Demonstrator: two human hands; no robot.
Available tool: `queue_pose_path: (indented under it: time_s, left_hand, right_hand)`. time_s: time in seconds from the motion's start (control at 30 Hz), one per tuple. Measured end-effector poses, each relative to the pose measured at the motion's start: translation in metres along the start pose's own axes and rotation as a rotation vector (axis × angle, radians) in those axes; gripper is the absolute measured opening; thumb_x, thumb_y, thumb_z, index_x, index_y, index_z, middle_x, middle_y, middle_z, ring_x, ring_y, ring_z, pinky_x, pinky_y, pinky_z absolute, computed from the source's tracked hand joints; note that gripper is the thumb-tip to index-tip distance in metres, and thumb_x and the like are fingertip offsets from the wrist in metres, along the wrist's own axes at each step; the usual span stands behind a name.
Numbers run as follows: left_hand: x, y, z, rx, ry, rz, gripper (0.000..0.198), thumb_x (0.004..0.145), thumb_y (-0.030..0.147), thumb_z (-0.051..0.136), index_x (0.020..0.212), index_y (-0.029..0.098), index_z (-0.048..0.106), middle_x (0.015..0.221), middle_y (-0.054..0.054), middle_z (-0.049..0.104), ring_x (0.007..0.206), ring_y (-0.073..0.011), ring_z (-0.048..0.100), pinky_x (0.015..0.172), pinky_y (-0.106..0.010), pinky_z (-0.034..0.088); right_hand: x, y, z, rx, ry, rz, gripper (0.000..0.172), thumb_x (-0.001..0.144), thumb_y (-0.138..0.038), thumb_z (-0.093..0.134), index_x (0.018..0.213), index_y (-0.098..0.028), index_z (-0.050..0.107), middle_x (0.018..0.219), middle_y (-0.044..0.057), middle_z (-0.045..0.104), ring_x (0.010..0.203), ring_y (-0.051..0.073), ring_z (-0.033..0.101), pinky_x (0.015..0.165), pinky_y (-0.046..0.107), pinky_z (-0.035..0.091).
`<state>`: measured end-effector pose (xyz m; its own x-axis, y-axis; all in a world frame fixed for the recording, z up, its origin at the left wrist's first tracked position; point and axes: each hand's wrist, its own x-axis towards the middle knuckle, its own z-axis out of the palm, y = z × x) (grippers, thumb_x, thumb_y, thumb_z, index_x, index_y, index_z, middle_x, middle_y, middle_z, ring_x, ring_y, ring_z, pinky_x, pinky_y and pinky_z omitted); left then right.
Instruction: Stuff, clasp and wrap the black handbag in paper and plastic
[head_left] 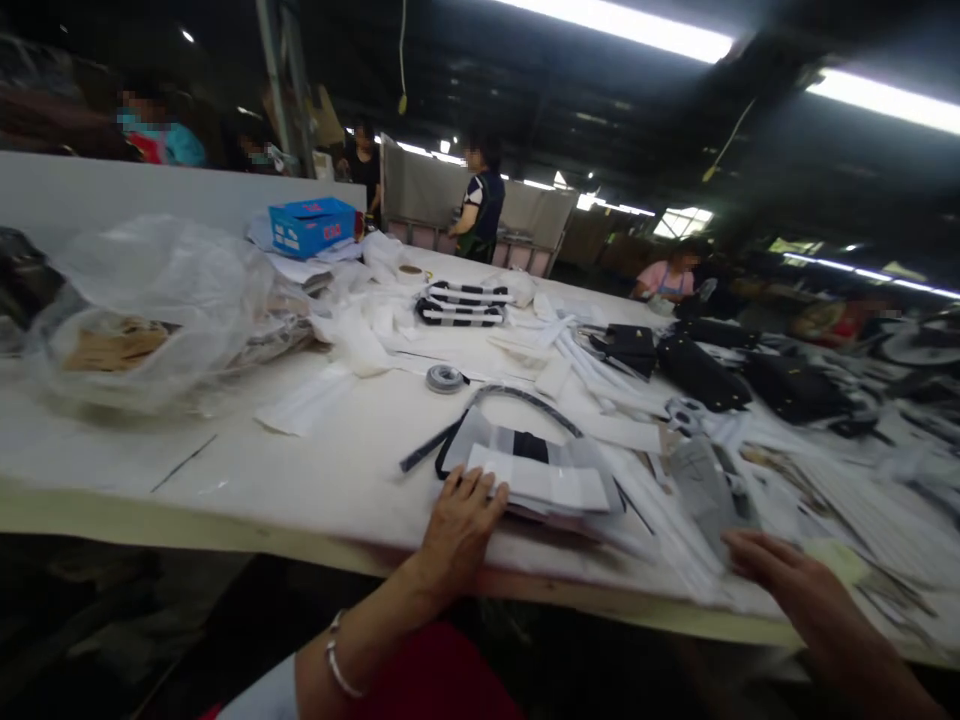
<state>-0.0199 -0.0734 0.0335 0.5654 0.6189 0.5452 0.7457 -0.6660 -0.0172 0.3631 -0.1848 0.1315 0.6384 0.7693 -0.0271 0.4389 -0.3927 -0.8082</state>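
My left hand (463,525) lies on the near left edge of a wrapped bag (536,478), its fingers spread over the white sheet. The bag is flat on the table, with a black band in its middle and a dark wrapped handle arching behind it. My right hand (780,570) is to the right of the bag, over the table's front edge, beside a grey piece (701,480). Its fingers point left and are close together, blurred; whether they hold anything cannot be made out.
A grey tape roll (445,378) sits behind the bag. Plastic bags (157,310) and a blue box (311,227) are at the left. Black bags (701,372) and strips cover the right side. A person (482,205) stands at the far end; others are around.
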Motion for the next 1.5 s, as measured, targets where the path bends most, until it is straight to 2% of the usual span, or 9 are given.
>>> queue_pose_path:
  time_s: [0.13,0.33,0.6,0.73,0.9,1.07,1.27,1.4,1.5]
  left_hand:
    - [0.002,0.0,-0.002,-0.008,-0.024,-0.003,0.039,0.093,0.015,0.05,0.131,0.023,0.055,0.129,-0.008,0.06,0.122,-0.0245,0.052,0.11,-0.045,0.034]
    - [0.002,0.0,-0.004,0.014,-0.025,0.0,0.036,0.096,0.021,0.048,0.131,0.023,0.055,0.13,-0.008,0.06,0.122,-0.0253,0.053,0.11,-0.045,0.034]
    - [0.001,-0.002,-0.005,-0.032,-0.048,-0.006,0.037,0.096,0.022,0.047,0.133,0.024,0.054,0.134,-0.009,0.057,0.125,-0.0257,0.051,0.111,-0.044,0.032]
    - [0.001,-0.003,-0.005,-0.057,-0.054,-0.016,0.04,0.095,0.023,0.047,0.134,0.024,0.053,0.135,-0.01,0.056,0.125,-0.0259,0.05,0.11,-0.044,0.032]
    - [0.0,-0.003,0.0,-0.084,0.012,-0.028,0.038,0.095,0.023,0.046,0.132,0.023,0.055,0.132,-0.009,0.059,0.124,-0.0273,0.051,0.11,-0.045,0.033]
    - [-0.001,-0.002,0.003,-0.096,-0.009,-0.046,0.039,0.096,0.024,0.045,0.134,0.024,0.053,0.134,-0.01,0.058,0.123,-0.0269,0.051,0.11,-0.045,0.033]
    - [0.001,-0.003,0.002,-0.096,-0.027,-0.048,0.04,0.096,0.024,0.045,0.135,0.023,0.052,0.131,-0.011,0.059,0.122,-0.026,0.052,0.109,-0.044,0.034]
    - [0.002,-0.004,0.0,-0.099,-0.037,-0.051,0.039,0.096,0.024,0.045,0.135,0.023,0.053,0.13,-0.012,0.06,0.121,-0.0264,0.052,0.109,-0.044,0.035]
    - [0.003,-0.005,-0.001,-0.099,-0.044,-0.039,0.039,0.096,0.023,0.045,0.134,0.022,0.053,0.131,-0.011,0.059,0.122,-0.0271,0.052,0.108,-0.044,0.035]
  right_hand:
    - [0.007,-0.055,0.041,-0.179,-0.342,-0.242,0.031,0.07,-0.056,0.066,0.067,-0.025,0.069,0.067,0.004,0.064,0.071,0.023,0.059,0.072,0.034,0.048]
    - [-0.01,-0.152,0.123,-0.288,-0.816,-0.49,0.023,0.079,-0.041,0.063,0.075,-0.02,0.069,0.073,0.0,0.065,0.071,0.016,0.056,0.068,0.026,0.043]
    - [0.005,-0.211,0.196,-0.715,-1.156,-0.706,0.013,0.073,-0.032,0.065,0.074,-0.02,0.07,0.06,-0.005,0.058,0.058,0.011,0.05,0.052,0.022,0.033]
    - [0.004,-0.229,0.218,-0.983,-1.191,-0.733,0.014,0.069,-0.033,0.07,0.076,-0.022,0.074,0.066,-0.002,0.066,0.063,0.014,0.057,0.055,0.023,0.036]
    - [-0.001,-0.244,0.239,-1.226,-1.186,-0.809,0.019,0.068,-0.031,0.072,0.083,-0.022,0.077,0.078,0.003,0.073,0.072,0.017,0.063,0.058,0.024,0.038]
    - [0.0,-0.241,0.258,-1.36,-1.178,-0.923,0.023,0.07,-0.031,0.073,0.088,-0.018,0.078,0.08,0.008,0.074,0.072,0.022,0.067,0.056,0.027,0.039]
    - [0.005,-0.231,0.275,-1.418,-1.153,-0.987,0.031,0.07,-0.044,0.077,0.086,-0.018,0.078,0.079,0.009,0.075,0.075,0.024,0.069,0.06,0.028,0.042]
    - [0.014,-0.223,0.28,-1.439,-1.046,-1.187,0.037,0.069,-0.051,0.079,0.082,-0.017,0.075,0.082,0.011,0.074,0.084,0.027,0.068,0.079,0.036,0.043]
    - [0.026,-0.215,0.277,-1.402,-0.921,-1.288,0.049,0.067,-0.059,0.078,0.089,-0.016,0.072,0.093,0.013,0.073,0.095,0.029,0.065,0.084,0.038,0.04]
